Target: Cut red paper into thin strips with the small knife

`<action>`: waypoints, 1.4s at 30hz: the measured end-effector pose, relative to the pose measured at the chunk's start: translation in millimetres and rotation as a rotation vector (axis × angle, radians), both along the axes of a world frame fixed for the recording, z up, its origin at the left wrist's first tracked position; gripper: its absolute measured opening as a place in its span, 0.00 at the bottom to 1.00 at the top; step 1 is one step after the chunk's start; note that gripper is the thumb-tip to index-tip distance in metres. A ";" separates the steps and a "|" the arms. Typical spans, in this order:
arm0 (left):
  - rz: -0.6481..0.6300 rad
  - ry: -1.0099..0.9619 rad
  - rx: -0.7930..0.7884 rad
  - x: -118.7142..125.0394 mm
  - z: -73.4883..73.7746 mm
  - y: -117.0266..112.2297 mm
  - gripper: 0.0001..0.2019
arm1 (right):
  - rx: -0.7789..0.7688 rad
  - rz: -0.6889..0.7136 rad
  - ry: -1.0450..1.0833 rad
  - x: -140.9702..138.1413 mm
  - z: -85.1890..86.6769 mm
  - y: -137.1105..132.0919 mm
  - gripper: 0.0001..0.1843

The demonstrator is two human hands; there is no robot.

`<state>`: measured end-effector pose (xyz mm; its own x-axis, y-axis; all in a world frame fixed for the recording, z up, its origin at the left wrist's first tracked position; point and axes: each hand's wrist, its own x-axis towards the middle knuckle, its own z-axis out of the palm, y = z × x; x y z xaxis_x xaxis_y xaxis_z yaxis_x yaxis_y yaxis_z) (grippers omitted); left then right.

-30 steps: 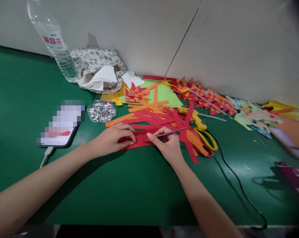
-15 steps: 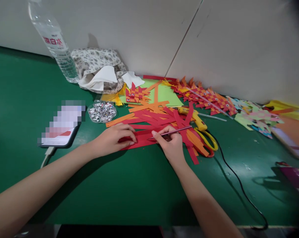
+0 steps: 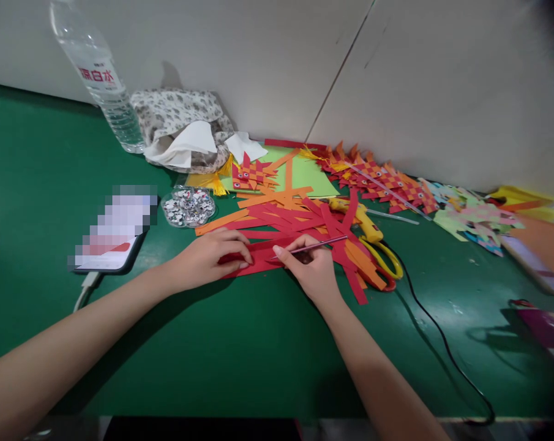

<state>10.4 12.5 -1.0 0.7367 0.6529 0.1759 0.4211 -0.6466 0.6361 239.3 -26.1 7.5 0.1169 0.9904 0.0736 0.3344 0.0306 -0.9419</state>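
Observation:
A broad red paper strip (image 3: 262,256) lies flat on the green table at the front of the paper pile. My left hand (image 3: 217,257) holds its left end, thumb and fingers curved around the edge. In the fingers of my right hand (image 3: 316,266) is a slim dark pink pencil (image 3: 320,244), slanted with its tip on the red paper. Just behind both hands, narrow red and orange paper strips (image 3: 281,214) lie in a loose heap. Part of the broad strip is covered by my fingers.
A yellow glue gun (image 3: 366,222) and yellow-handled scissors (image 3: 387,260) lie right of the heap, with a black cord (image 3: 437,331) running forward. Woven paper fish (image 3: 387,184) line the wall. Left stand a phone (image 3: 120,233), a box of googly eyes (image 3: 188,207) and a water bottle (image 3: 102,79).
My right hand and the pencil have shifted slightly left along the red paper. My left hand stays in place on the strip.

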 end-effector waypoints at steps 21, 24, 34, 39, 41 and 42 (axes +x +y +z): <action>-0.007 -0.017 0.013 1.6 1.8 -0.4 0.08 | -0.013 0.017 -0.012 -0.6 1.1 -1.6 0.17; -0.008 -0.019 0.017 1.1 2.0 -1.5 0.08 | -0.015 0.001 -0.019 -0.5 1.4 -1.6 0.17; -0.009 -0.013 0.023 0.8 0.6 0.0 0.08 | 0.045 -0.066 0.038 1.0 -2.1 0.6 0.18; -0.006 -0.012 0.022 1.8 2.5 -0.1 0.08 | 0.016 0.001 0.017 0.6 -0.3 -0.6 0.17; -0.005 -0.012 0.024 2.1 2.5 -0.5 0.08 | 0.014 -0.011 0.001 1.3 -1.1 -0.5 0.17; -0.005 -0.012 0.025 2.1 2.4 -0.7 0.08 | 0.020 -0.028 0.000 1.6 -1.7 -0.3 0.17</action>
<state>12.5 11.8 1.5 0.7376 0.6447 0.2006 0.4105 -0.6641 0.6249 240.9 -26.4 5.8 0.1444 0.9851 0.0933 0.3351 0.0400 -0.9413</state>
